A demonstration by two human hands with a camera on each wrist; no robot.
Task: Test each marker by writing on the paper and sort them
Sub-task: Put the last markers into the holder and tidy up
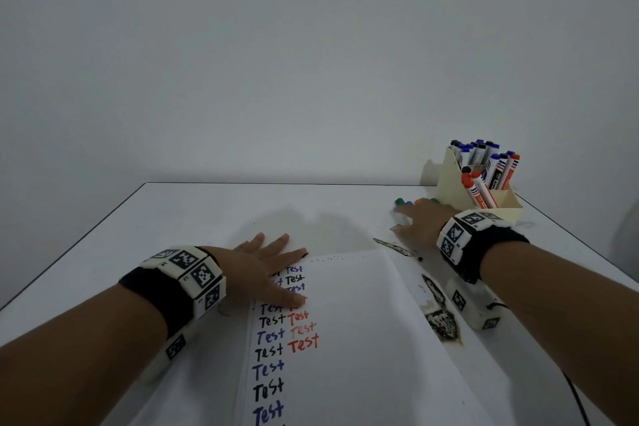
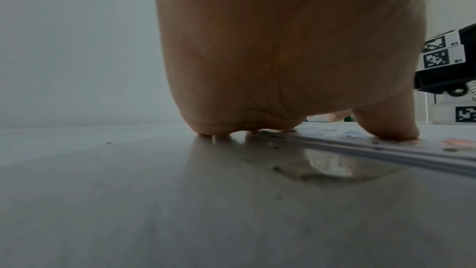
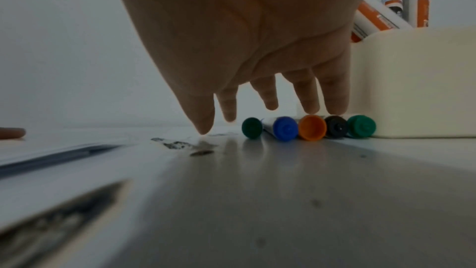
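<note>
Neither grip held a marker: the right hand lay spread with straight fingers touching the row of loose markers, apparently to pick the next one to test. Five capped ends showed there (two green, one blue, one orange, one black), lying beside the cream holder, where sorted markers stood upright, too crowded to count. Flat and open, the left hand pinned the paper to the surface, likely to steady it for writing.
</note>
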